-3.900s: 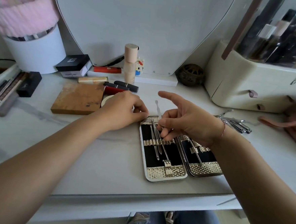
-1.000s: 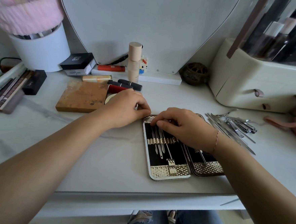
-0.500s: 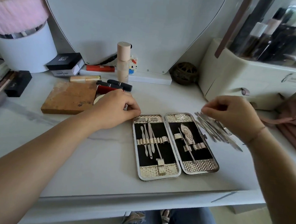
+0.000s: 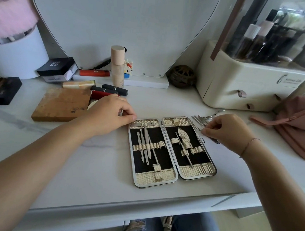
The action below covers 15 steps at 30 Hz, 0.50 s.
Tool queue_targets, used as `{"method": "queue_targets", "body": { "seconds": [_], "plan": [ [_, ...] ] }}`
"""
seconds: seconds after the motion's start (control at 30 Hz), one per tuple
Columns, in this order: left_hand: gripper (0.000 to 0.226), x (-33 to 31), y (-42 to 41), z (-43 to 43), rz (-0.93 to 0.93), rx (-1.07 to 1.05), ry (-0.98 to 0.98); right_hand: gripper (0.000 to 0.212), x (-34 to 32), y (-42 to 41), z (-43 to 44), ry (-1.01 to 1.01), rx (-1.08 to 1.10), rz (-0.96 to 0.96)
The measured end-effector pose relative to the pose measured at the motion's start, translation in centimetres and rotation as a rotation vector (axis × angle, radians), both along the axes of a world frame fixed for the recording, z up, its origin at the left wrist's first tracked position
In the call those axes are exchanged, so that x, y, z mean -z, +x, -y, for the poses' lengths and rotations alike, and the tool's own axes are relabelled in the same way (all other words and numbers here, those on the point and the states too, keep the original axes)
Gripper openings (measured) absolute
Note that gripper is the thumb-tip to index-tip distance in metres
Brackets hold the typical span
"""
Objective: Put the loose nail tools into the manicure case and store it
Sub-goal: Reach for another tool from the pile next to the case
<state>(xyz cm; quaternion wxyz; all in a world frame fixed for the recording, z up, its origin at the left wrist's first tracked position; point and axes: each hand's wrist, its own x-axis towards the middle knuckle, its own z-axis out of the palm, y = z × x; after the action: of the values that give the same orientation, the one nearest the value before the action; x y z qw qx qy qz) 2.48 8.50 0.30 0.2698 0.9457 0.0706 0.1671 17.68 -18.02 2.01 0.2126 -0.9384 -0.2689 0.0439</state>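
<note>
On the white table [image 4: 90, 165], right in front of the person, we found the manicure case [image 4: 155, 177] lying wide open and flat, both halves side by side. In its left half, several slim metal tools [image 4: 146, 143] sat tucked under the gold band. The right half held a fish-shaped tool [image 4: 183, 137] and a thin probe.

The left hand [image 4: 112, 112] rested on the table at the case's top left corner, fingers curled under and the thumb tip touching the rim. We could not tell whether it actually gripped the case.

The right hand [image 4: 226, 131] lay just beside the case's right edge, curled over the loose nail tools [image 4: 200, 118], which were heaped on the table there. Its thumb and forefinger were drawn together in a pinch on the thin ends of that pile, and we could not make out which piece they held.

Behind the left hand we noted a wooden block [image 4: 62, 103] and some lipsticks [image 4: 113, 89]. A cream organiser [image 4: 249, 87] and a pink pouch [image 4: 299, 125] stood beyond the right hand.
</note>
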Motion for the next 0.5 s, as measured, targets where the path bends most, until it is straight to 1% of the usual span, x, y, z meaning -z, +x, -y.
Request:
{"method": "queue_targets", "body": {
  "seconds": [0.07,0.17,0.27,0.33,0.4,0.43,0.5],
  "plan": [
    [0.006,0.0,0.0,0.0,0.001,0.0,-0.002,0.02,0.0,-0.1,0.0,0.006,-0.006,-0.002],
    [0.007,0.0,0.0,0.0,-0.005,0.0,-0.003,0.021,0.1,-0.1,0.1,0.013,-0.029,0.016],
    [0.007,-0.1,0.0,0.0,-0.012,-0.002,-0.001,0.017,-0.1,-0.1,0.1,0.123,-0.03,-0.041],
    [0.007,-0.2,0.0,0.1,-0.011,-0.001,-0.001,0.012,-0.6,-0.3,0.0,0.278,-0.041,-0.161],
    [0.008,-0.3,0.0,0.1,-0.014,0.001,-0.004,0.007,-1.5,-0.9,-0.4,0.449,-0.087,-0.33],
    [0.009,-0.3,0.0,0.2,-0.016,0.002,-0.005,0.012,-1.9,-1.2,-0.8,0.51,-0.122,-0.416],
    [0.009,-0.4,-0.1,0.2,-0.021,0.002,-0.005,0.019,-2.5,-1.9,-1.9,0.562,-0.205,-0.575]
  ]
}}
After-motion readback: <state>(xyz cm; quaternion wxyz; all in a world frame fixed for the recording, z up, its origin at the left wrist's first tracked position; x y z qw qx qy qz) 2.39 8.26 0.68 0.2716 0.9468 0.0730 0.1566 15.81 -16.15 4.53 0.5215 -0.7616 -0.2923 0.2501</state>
